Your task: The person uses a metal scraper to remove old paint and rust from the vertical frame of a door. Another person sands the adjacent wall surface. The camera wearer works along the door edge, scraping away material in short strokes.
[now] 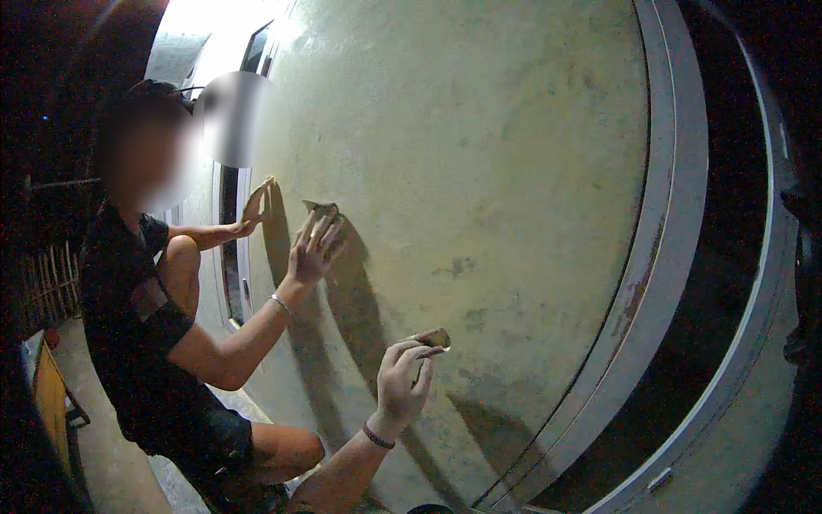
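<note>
Fingers (401, 352) of the left hand (399, 394) appear with, left to right, a co-worker (128, 343) to their left, a curled brown sheet (431, 337) gripped at their tips, the greenish wall (488, 171) beyond them, and a pale frame (678, 214) well to their right.

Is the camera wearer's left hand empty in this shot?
No, the left hand holds a small curled brown sheet in front of the greenish wall.
</note>
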`<state>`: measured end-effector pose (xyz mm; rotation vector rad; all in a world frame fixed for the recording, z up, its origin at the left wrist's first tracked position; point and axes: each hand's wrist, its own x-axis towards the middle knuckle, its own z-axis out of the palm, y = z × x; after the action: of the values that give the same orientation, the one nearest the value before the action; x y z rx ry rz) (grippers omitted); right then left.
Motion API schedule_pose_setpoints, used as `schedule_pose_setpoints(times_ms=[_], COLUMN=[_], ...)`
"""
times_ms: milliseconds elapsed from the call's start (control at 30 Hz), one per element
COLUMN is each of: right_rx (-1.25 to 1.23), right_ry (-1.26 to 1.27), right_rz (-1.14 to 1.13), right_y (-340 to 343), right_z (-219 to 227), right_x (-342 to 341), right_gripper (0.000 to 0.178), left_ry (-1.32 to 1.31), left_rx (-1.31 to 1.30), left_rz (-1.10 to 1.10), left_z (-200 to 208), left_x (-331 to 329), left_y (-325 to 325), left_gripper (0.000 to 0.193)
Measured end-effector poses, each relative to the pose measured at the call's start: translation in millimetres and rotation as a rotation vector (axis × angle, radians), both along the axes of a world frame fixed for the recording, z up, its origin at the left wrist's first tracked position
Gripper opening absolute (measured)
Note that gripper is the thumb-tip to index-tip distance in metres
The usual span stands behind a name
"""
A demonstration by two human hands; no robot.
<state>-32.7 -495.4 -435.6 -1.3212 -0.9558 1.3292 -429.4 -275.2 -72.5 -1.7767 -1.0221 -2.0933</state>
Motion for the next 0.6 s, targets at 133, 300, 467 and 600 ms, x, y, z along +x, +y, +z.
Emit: schedule_pose_setpoints(times_ms=[133, 300, 467, 600], right_rx=[0.126, 0.396, 0.449, 0.527], right_ry=[-0.115, -0.124, 0.226, 0.285], right_rz=[-0.068, -0.166, -0.116, -0.124], right_y=[-2.1, 18.9, 43.2, 69.9], right_z=[24.4, 169.4, 323.1, 363.8], right_x=[-19.7, -56.2, -96.6, -109.2], right_gripper=[0.039, 0.037, 0.032, 0.039], left_ry=[0.142, 0.221, 0.214, 0.268], left_rx=[0.159, 0.4, 0.405, 0.447], left_rz=[0.059, 0.066, 0.162, 0.237], left_z=[29.8, 97.5, 128.9, 115.2], left_x=[20.5, 55.7, 88.1, 92.9], left_y=[5.8, 29.3, 46.1, 57.6], left_gripper=[0.023, 0.032, 0.044, 0.054])
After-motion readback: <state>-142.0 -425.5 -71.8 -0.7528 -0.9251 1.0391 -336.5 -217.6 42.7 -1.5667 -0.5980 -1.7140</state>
